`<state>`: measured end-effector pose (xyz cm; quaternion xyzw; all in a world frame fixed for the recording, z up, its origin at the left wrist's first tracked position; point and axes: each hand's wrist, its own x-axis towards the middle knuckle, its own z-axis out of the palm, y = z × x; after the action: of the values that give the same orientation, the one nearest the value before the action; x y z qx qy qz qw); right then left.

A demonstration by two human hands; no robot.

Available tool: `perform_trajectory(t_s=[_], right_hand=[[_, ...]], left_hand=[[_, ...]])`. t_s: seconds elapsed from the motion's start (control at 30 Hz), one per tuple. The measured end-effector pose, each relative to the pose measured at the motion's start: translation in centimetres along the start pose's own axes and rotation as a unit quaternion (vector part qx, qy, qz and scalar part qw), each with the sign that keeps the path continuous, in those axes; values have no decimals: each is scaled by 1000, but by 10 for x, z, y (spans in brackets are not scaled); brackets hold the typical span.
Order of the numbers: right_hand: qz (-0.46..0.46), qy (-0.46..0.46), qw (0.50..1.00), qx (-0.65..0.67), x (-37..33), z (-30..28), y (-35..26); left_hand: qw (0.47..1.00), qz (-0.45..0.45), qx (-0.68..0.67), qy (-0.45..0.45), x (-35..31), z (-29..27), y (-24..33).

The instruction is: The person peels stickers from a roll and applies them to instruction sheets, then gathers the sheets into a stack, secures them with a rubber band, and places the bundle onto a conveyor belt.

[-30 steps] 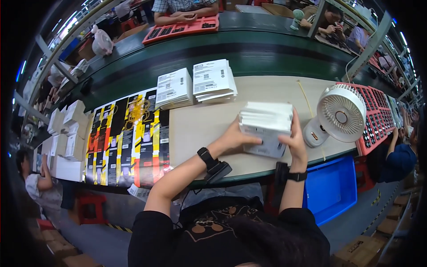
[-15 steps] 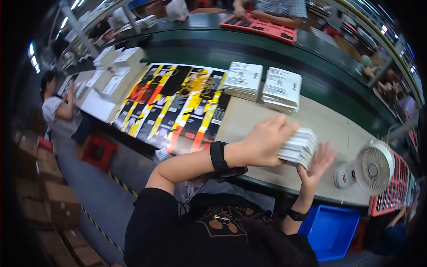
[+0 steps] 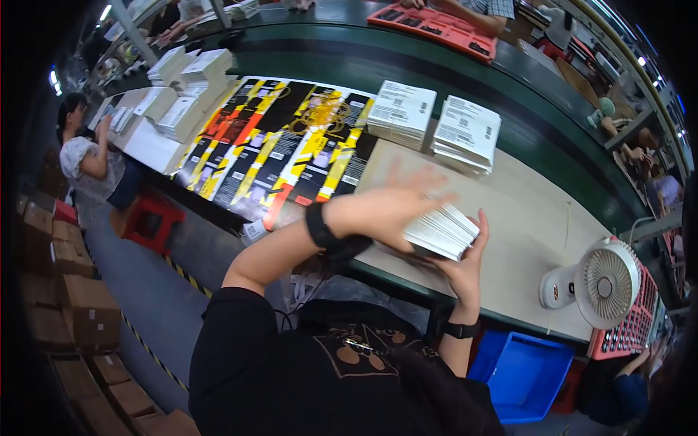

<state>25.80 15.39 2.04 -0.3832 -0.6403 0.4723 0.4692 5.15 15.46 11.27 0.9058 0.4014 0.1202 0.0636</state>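
Observation:
A thick stack of white folded leaflets [image 3: 445,231] is tilted above the table, its edges fanned slightly. My right hand [image 3: 465,272] grips it from the right and below, with the thumb side along its right edge. At the stack's left side is my left hand [image 3: 392,211], its fingers spread and blurred over the top. Whether its hidden thumb touches the leaflets I cannot tell. Beyond my hands stand two piles of similar white leaflets, a left pile [image 3: 401,109] and a right pile [image 3: 467,132]. A heap of yellow rubber bands [image 3: 320,112] lies to the left.
Printed black-and-yellow sheets [image 3: 251,174] cover the left table. More paper piles [image 3: 178,112] stand at its far end. A white fan [image 3: 603,283] is at the right, a blue bin [image 3: 520,378] below the edge. Red trays [image 3: 436,30] and co-workers are across the green conveyor [image 3: 313,47].
Both hands and the leaflet stack have moved left. My left hand's fingers have lifted and spread from the stack, while my right hand has closed around its side.

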Motion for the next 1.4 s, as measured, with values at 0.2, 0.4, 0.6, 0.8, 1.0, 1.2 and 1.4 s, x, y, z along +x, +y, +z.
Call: perform_trajectory(t_s=[0.2,0.4,0.6,0.8,1.0,1.2,1.4], right_hand=[[-14,-16,1000,7,5,13,1],[-10,3,995,95,-4,22,2],[-5,20,999,25,1,24,3],[-8,32,999,-5,3,13,6],[-7,-25,999,27,14,24,13],[-42,-20,998,53,12,16,15],[-50,-35,997,36,13,15,20]], left_hand=[[894,-101,-430,79,-46,46,-41],[801,-139,-562,155,-31,76,-14],[911,-144,-369,113,-32,60,-31],[925,-268,-182,198,-48,30,-169],[908,-364,9,205,-131,91,-307],[904,-361,-99,204,-103,84,-319],[743,-372,-443,336,-96,45,-257]])
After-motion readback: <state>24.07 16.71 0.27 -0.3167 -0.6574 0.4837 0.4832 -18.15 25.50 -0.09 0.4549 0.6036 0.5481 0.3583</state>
